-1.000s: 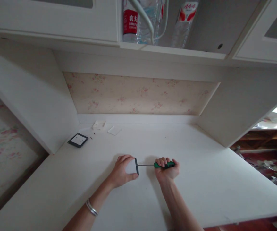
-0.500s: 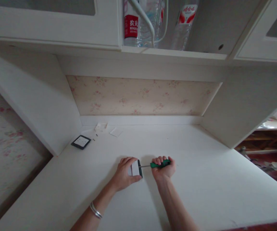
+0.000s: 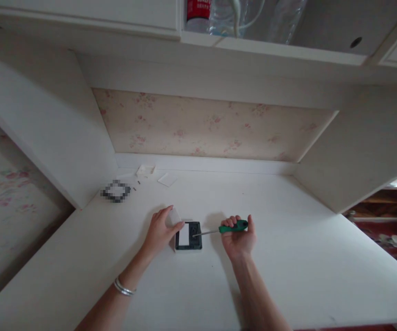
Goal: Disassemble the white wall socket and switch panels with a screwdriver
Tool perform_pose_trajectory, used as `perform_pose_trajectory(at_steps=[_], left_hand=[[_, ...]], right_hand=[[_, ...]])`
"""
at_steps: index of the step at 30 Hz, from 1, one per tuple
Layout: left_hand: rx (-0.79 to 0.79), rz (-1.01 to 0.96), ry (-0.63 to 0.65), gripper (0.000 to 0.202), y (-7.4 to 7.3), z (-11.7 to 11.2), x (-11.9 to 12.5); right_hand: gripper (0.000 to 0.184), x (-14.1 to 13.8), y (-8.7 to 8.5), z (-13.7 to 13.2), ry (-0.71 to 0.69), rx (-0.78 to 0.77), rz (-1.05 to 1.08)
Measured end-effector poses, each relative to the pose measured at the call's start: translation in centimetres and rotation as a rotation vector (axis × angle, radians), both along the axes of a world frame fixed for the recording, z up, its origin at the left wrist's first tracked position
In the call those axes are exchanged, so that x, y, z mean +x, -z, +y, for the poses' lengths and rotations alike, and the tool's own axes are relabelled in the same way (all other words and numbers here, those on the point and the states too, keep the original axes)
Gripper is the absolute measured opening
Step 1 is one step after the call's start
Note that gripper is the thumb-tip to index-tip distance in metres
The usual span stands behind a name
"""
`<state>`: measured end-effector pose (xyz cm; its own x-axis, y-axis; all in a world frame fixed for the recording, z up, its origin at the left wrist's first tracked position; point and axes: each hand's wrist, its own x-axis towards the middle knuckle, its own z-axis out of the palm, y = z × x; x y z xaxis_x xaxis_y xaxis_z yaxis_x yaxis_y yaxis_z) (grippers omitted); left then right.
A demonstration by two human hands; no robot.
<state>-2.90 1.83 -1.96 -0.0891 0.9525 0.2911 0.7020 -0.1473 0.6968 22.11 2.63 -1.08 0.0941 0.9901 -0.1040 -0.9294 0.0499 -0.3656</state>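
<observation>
My left hand [image 3: 160, 230] pinches a small white switch rocker plate [image 3: 175, 217] between thumb and fingers, tilted up at the left side of a wall switch. The square wall switch [image 3: 194, 230] lies on the white tabletop, its right half showing dark inner parts and its left half covered by a white rocker [image 3: 184, 235]. In my right hand [image 3: 239, 239], the fingers wrap round the green handle of a screwdriver [image 3: 232, 226]. Its metal shaft points left, and the tip is over the switch's dark right half; whether it touches is unclear.
At the back left of the tabletop [image 3: 274, 271] lie a dark-edged square piece [image 3: 116, 191], blurred by pixels, a white frame part [image 3: 145, 170], a flat white plate [image 3: 167, 179] and tiny dark bits. Above is a cabinet shelf with bottles [image 3: 198, 14] and a white cable.
The white rocker plate has come off the switch and is in my left hand, which moved left. The switch's dark inside now shows, with the screwdriver tip over it. The view has tilted down.
</observation>
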Motion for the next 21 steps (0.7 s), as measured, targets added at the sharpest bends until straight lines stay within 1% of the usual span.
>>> perform_pose_trajectory(at_steps=[3, 5, 8, 10, 13, 14, 16, 19, 21], left_hand=[[-0.076, -0.038, -0.109, 0.066, -0.2, 0.5, -0.9], [-0.096, -0.073, -0.160, 0.066, -0.3, 0.7, -1.4], [-0.102, -0.093, -0.186, 0.063, -0.1, 1.2, -2.3], [-0.086, -0.096, -0.188, 0.062, 0.2, 2.0, -3.2], [-0.093, -0.203, -0.192, 0.061, 0.6, 4.1, -4.7], [-0.108, -0.265, -0.187, 0.058, 0.6, 5.0, -5.2], [-0.129, -0.326, -0.177, 0.054, 0.5, 6.9, -6.2], [-0.135, -0.357, -0.197, 0.057, 0.2, 9.2, -7.4], [-0.132, -0.338, -0.222, 0.055, 0.1, 10.1, -8.0]], right_hand=[[0.023, -0.3, -0.6, -0.1, -0.017, -0.029, 0.009], [0.017, -0.4, -0.6, -0.1, -0.024, -0.039, -0.003], [0.014, -0.4, -0.3, 0.0, -0.035, -0.047, -0.016], [0.015, -0.3, 0.1, 0.1, -0.043, -0.054, -0.010], [0.014, -0.1, 0.4, 0.3, -0.056, -0.079, 0.034], [0.014, -0.1, 0.4, 0.3, -0.058, -0.089, 0.052], [0.013, -0.1, 0.4, 0.3, -0.054, -0.106, 0.070], [0.012, -0.1, 0.3, 0.2, -0.051, -0.122, 0.047], [0.011, -0.2, 0.2, 0.2, -0.052, -0.129, 0.024]])
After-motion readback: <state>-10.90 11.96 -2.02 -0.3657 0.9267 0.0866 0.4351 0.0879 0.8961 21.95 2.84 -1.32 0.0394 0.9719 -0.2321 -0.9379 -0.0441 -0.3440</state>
